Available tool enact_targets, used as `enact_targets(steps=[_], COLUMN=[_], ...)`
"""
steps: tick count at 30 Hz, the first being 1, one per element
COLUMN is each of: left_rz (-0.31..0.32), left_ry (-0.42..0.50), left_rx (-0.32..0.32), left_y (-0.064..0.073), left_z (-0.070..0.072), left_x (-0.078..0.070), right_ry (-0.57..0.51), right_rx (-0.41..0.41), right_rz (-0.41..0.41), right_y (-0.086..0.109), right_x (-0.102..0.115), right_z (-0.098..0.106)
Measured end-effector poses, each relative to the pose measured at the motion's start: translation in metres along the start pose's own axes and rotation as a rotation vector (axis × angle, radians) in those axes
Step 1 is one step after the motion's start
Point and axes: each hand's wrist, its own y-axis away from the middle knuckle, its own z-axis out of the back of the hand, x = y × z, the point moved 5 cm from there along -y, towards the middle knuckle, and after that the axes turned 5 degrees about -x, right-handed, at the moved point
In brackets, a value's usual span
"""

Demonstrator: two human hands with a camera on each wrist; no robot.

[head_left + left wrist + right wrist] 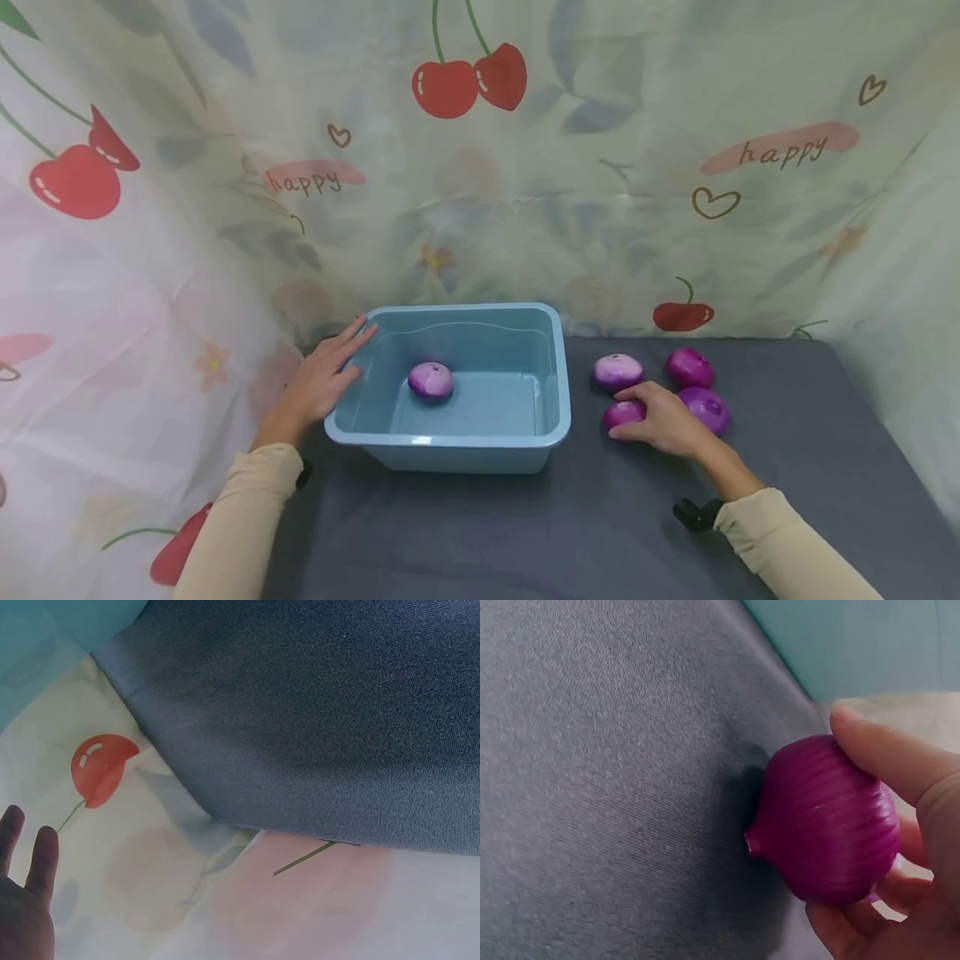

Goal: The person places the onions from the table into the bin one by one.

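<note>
A purple onion is gripped by my right hand, thumb on one side and fingers on the other. The right wrist view shows this onion close up, with its stubby neck pointing left. My left hand is at the left rim of a light blue plastic tub, fingers extended; the left wrist view catches only part of that hand. Inside the tub lies one pale purple onion.
Right of the tub, on the dark grey cloth, lie a pale purple onion and two darker ones, a rear onion and a front onion partly behind my right hand. A printed curtain hangs behind and along the sides.
</note>
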Motion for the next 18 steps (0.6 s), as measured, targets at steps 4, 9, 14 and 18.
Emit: enact_targets(steps=[4, 9, 14, 18], left_rz=[0.001, 0.007, 0.007, 0.01], left_ry=[-0.003, 0.005, 0.012, 0.015], left_rx=[0.002, 0.009, 0.015, 0.023], left_y=[0.0, 0.0, 0.001, 0.001], left_z=[0.001, 0.001, 0.002, 0.002], left_x=[0.0, 0.0, -0.001, -0.001], right_ry=[-0.007, 0.006, 0.024, 0.016], right_rx=[0.021, 0.055, 0.054, 0.026], right_rz=[-0.016, -0.008, 0.0, 0.017], right_y=[-0.001, -0.002, -0.002, -0.002], right_x=[0.0, -0.001, -0.002, -0.001], right_z=[-0.007, -0.016, -0.016, -0.011])
